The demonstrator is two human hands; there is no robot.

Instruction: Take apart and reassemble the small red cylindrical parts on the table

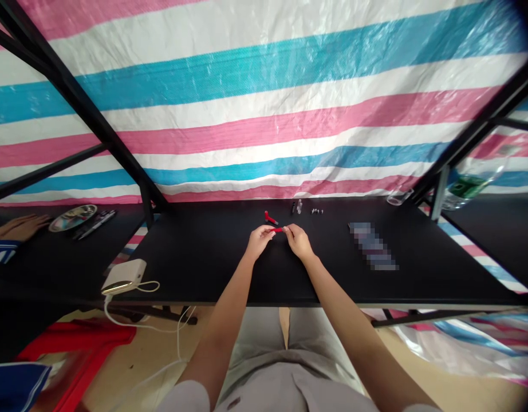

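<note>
My left hand and my right hand meet near the middle of the black table. Between them they pinch a thin red stick-like piece, one end in each hand; it is too small to name its kind. Just beyond my left fingers lie small red parts, one with a dark tip. Further back stand a small black piece and a clear piece. To their right is a row of several tiny shiny pieces.
A blurred-out flat rectangular object lies to the right. At the left edge sits a white box with a cable. Another person's hand rests on the neighbouring table by a dish and pens. A striped sheet hangs behind.
</note>
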